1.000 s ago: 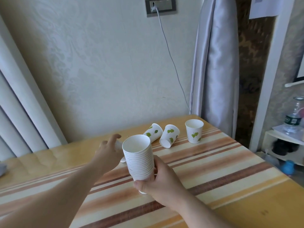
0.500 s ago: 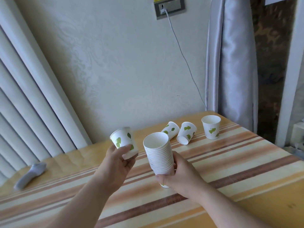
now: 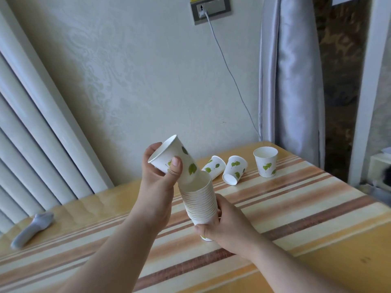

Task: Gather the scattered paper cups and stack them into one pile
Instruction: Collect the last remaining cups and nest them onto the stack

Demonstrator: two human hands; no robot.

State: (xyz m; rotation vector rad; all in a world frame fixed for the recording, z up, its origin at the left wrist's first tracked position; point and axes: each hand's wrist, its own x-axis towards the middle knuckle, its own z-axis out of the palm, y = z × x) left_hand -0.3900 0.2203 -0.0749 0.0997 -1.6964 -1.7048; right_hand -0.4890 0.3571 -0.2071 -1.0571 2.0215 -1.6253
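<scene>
My right hand (image 3: 227, 226) grips the base of a stack of several white paper cups (image 3: 200, 200), held above the striped table. My left hand (image 3: 157, 178) holds a single white cup with green leaves (image 3: 176, 159), tilted, its bottom end just inside the stack's open mouth. Three more leaf-print cups are at the table's far side: two lying on their sides, one cup (image 3: 213, 167) partly hidden behind the stack and the other cup (image 3: 234, 170) beside it, and an upright cup (image 3: 266, 162) to the right.
The table (image 3: 296, 208) has a glossy tan and brown striped top. A grey-white object (image 3: 31, 229) lies at its left edge. A cable (image 3: 232, 77) hangs from a wall socket. A grey curtain (image 3: 289, 81) hangs at the table's far right corner.
My left hand picked a cup off the table, lifted it and brought it rightward, tipping its base into the top of the stack. The stack stays in my right hand.
</scene>
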